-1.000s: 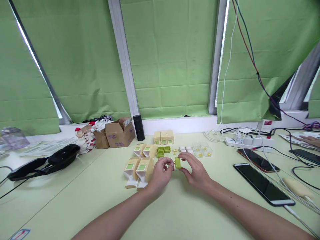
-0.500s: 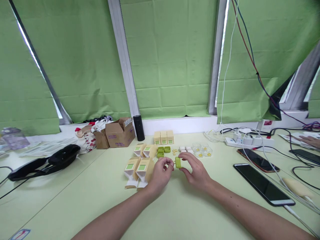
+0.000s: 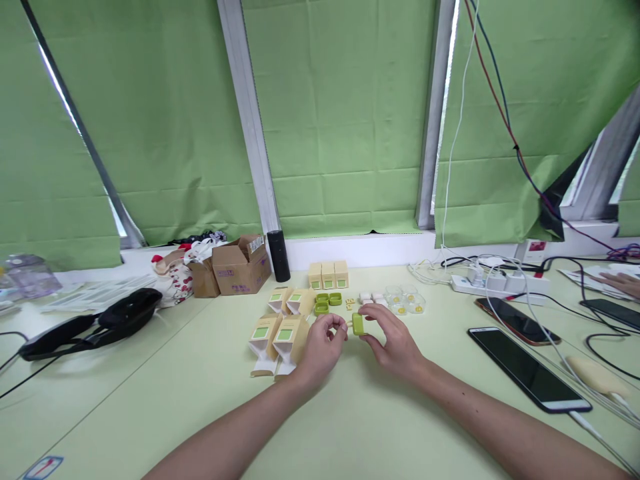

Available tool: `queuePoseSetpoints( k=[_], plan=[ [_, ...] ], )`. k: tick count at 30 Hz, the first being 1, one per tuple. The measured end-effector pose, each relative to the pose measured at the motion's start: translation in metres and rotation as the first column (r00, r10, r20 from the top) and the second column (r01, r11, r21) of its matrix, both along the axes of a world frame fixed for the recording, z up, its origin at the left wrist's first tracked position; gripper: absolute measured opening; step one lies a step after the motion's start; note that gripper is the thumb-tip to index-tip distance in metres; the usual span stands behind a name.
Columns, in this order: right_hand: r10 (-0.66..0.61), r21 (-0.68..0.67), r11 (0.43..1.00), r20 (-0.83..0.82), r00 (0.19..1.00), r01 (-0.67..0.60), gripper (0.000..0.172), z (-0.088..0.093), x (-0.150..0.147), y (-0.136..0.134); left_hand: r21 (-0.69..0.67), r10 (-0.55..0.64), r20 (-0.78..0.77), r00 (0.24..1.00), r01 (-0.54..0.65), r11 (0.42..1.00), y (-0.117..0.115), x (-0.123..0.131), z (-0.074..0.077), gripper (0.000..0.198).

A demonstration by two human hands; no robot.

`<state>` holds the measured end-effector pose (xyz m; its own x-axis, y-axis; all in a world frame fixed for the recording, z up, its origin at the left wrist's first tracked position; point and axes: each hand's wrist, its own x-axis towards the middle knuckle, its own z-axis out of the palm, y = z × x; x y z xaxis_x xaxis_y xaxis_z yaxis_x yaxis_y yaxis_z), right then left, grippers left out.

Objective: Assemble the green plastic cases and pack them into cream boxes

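My right hand (image 3: 395, 341) grips a small green case (image 3: 358, 325) between thumb and fingers, just above the table. Beside it my left hand (image 3: 321, 345) is closed in a pinch at a small pale piece (image 3: 349, 324) sticking out of the case's left side; its exact kind is too small to make out. Several green open trays (image 3: 323, 309) lie behind my hands, with little yellow pieces (image 3: 349, 305) near them. Farther right are white blocks (image 3: 367, 297) and clear round cups (image 3: 415, 305) with yellow centres.
Open cream cartons (image 3: 286, 333) stand left of my hands, and closed cartons (image 3: 328, 275) at the back. A brown cardboard box (image 3: 241, 269) and black cylinder (image 3: 279, 256) are behind. Phones (image 3: 525, 367), cables and a power strip (image 3: 500, 288) lie right. Another person's hand (image 3: 623, 283) shows far right.
The view has shifted very slightly. Both hands keep the same grip at the green case, with no clear movement between them.
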<state>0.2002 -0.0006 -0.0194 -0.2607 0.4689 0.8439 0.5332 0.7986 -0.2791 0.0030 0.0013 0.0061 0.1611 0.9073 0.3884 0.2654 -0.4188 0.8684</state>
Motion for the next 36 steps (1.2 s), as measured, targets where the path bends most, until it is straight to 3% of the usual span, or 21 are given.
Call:
queuePoseSetpoints(
  k=[10,16,21,25,36],
  plan=[
    [-0.021,-0.013,1.000,0.023,1.000,0.022,0.049,0.000,0.002,0.001,-0.039,0.030,0.034,0.999,-0.029,0.999,0.002,-0.003,0.002,0.025],
    [-0.001,-0.038,0.999,0.030,1.000,0.002,0.054,0.007,0.002,-0.005,0.085,0.143,0.006,0.990,-0.143,0.986,-0.001,-0.007,0.003,0.016],
    [0.022,-0.026,0.999,0.058,0.998,-0.020,0.059,0.007,0.000,-0.007,0.263,0.055,-0.062,0.997,-0.036,0.964,-0.015,-0.007,0.007,0.033],
    [0.021,0.021,1.000,0.098,0.995,-0.023,0.062,0.006,-0.001,-0.007,0.313,0.001,-0.117,0.993,0.036,0.949,-0.018,-0.005,0.006,0.045],
    [-0.002,0.124,0.992,0.145,0.989,-0.016,0.034,0.011,0.001,-0.010,0.306,0.019,-0.107,0.994,0.015,0.952,-0.016,-0.005,0.008,0.040]
  ],
)
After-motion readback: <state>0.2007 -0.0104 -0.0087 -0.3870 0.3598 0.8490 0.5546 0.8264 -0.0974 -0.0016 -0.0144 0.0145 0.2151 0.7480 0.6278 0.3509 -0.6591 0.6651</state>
